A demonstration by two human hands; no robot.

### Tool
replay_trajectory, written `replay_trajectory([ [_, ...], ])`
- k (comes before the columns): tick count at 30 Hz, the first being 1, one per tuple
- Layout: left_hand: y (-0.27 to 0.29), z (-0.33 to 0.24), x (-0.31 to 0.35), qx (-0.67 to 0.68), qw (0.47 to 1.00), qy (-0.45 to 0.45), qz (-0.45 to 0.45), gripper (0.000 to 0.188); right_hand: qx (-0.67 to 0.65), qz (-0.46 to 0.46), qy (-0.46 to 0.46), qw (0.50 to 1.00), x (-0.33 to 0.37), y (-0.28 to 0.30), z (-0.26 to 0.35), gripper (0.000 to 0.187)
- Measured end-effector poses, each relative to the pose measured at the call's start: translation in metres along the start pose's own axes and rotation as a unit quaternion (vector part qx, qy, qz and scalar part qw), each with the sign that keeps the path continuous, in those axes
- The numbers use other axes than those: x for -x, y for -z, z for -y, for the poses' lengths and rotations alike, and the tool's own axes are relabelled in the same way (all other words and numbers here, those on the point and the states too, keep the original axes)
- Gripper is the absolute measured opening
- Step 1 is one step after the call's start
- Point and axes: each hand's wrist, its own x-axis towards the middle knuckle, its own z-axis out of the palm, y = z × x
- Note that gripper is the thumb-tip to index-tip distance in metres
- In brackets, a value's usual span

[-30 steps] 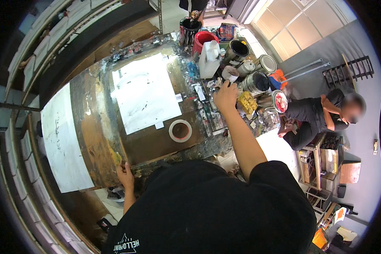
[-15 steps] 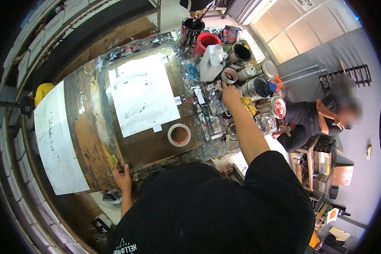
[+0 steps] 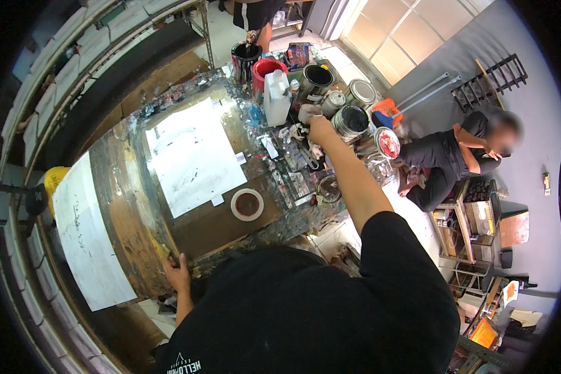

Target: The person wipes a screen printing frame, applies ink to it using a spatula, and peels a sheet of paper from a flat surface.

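Note:
My right hand (image 3: pixel 320 129) reaches across to the crowded right side of the worktable, its fingers closed on a small pale cup (image 3: pixel 309 113). A white jug (image 3: pixel 276 100) stands just left of the cup, and a paint can with a dark top (image 3: pixel 350 121) just right of it. At the table's near edge, my left hand (image 3: pixel 178 274) touches the corner of a brown panel (image 3: pixel 218 234), thumb and finger apart. On that panel lie a white sheet with dark smudges (image 3: pixel 193 159) and a roll of tape (image 3: pixel 247 205).
Several paint cans, a red bucket (image 3: pixel 268 71) and a dark-stained can (image 3: pixel 245 59) crowd the far right. Another white sheet (image 3: pixel 90 230) covers the table's left end. A seated person (image 3: pixel 445 149) is at the right, another stands beyond the table. A rack (image 3: pixel 37 112) runs along the left.
The view has shifted, so the table sits further left. The small cup has tipped and come slightly nearer with my right hand. My left hand stays at the panel's corner.

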Motion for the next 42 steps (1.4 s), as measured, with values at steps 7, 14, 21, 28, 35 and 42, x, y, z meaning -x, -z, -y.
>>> replay_trajectory([
  [7,0.006,0.003,0.004,-0.003,0.998,0.057,0.028,0.065,-0.220,0.001,-0.029,0.975,0.031,0.074,-0.006,0.049],
  [14,0.006,-0.002,0.000,0.023,0.999,0.039,0.028,0.062,-0.486,0.024,-0.004,0.873,0.044,0.083,-0.028,0.045],
  [21,0.002,0.004,-0.001,0.017,0.999,0.049,0.015,0.060,-0.649,0.058,0.032,0.758,0.068,0.122,-0.009,0.049],
  [28,-0.002,-0.019,-0.015,0.085,0.994,0.038,-0.060,0.052,-0.518,0.066,0.150,0.839,0.104,0.183,0.016,0.039],
  [35,-0.004,-0.036,0.004,0.297,0.952,0.077,-0.017,0.034,-0.451,0.102,0.183,0.868,0.144,0.187,0.118,0.039],
  [42,0.031,0.011,0.098,0.174,0.958,0.168,-0.157,0.030,-0.409,0.328,0.331,0.784,0.184,0.036,0.332,0.037],
])
